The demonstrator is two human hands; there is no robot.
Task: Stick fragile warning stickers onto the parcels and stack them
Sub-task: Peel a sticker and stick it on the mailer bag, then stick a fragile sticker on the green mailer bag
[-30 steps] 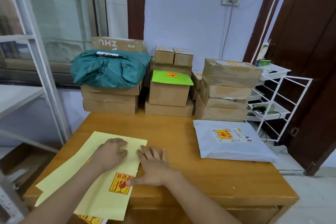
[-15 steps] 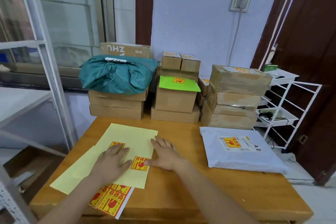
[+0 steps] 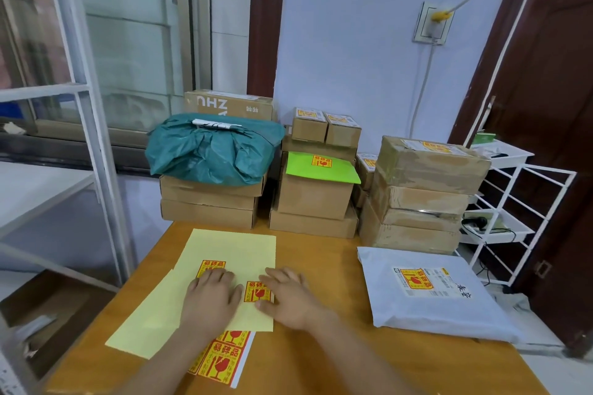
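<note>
Both hands lie flat with fingers spread on the pale yellow envelope, the left hand covering one red-and-yellow sticker and the right hand beside another sticker. Bare counter lies between them and the grey mailer bag at right; stacked cardboard boxes line the far edge, and a sticker sheet pokes out near the front edge.

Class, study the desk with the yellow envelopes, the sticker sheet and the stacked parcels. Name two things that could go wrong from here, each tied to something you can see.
1. Both hands, left hand and right hand, lie on the yellow envelope; a crooked press might crease a sticker.
2. The sticker sheet reaches the desk edge under the left forearm and may get swept off.
</note>
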